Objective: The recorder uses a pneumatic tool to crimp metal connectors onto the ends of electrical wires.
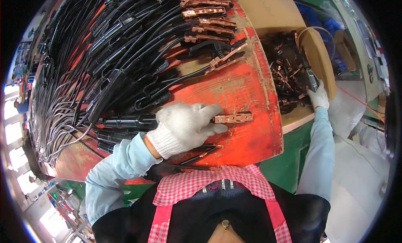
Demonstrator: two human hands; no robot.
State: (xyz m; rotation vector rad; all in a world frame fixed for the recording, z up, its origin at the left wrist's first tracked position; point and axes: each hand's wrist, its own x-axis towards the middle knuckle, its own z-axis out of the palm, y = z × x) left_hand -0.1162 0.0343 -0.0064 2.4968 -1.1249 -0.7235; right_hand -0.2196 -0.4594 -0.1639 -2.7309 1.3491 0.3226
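Observation:
My left hand (184,122), in a white knit glove, is closed around the near end of a copper electrode-holder jaw (236,118). The jaw lies flat over the red table, its tip pointing right. Behind that hand a black ribbed handle (130,120) stretches left; the glove hides how it meets the jaw. My right hand (319,97), gloved too, grips a slim black-and-silver tool that looks like a powered screwdriver (310,79). It is held at the right side of a cardboard box (328,67), and a thin pale hose (318,28) loops above it.
Black cables with handles (111,54) cover the left and far parts of the red table (234,92). Several copper jaws (213,23) line up at the far edge. The box holds a heap of small copper and black parts (287,71). Short black cable ends (201,154) lie near my apron.

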